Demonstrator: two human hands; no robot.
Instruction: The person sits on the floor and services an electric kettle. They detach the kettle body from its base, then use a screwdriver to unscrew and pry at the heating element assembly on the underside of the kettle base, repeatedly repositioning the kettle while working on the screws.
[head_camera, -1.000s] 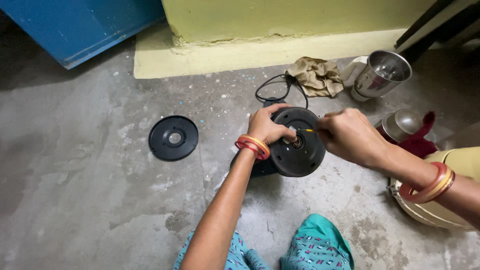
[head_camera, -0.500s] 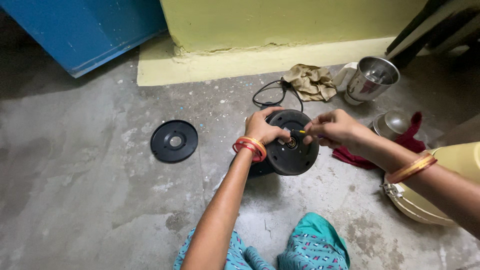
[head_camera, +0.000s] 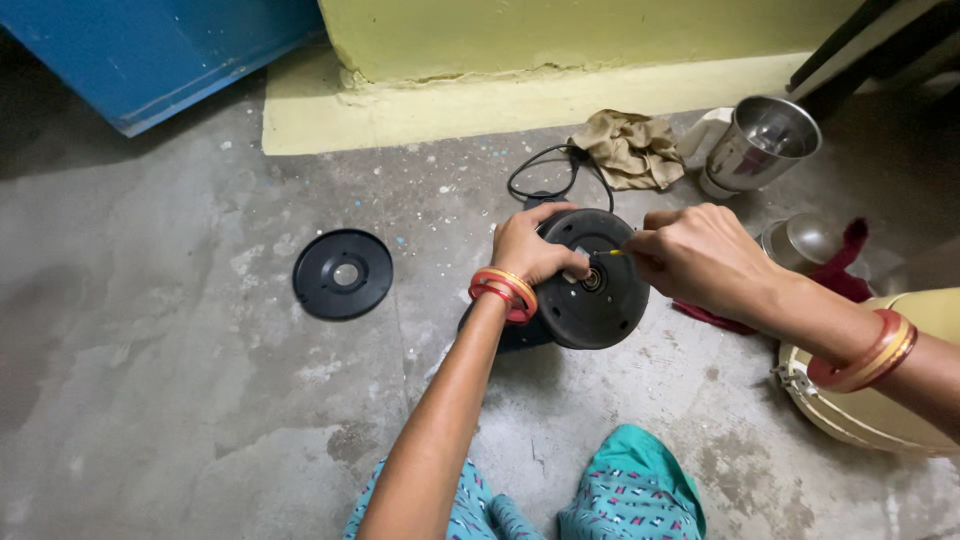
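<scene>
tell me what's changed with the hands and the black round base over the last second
Little has changed. The right hand shifted slightly while holding the thin yellow-tipped tool at the middle of the black round base, its wrist coming further into view. The left hand kept steadying the tilted base. The loose black disc, steel jar, cloth and cord stayed put on the floor.

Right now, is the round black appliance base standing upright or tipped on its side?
Tipped. The round black appliance base has its circular underside facing the camera, steadied by the left hand on the grey concrete floor.
</scene>
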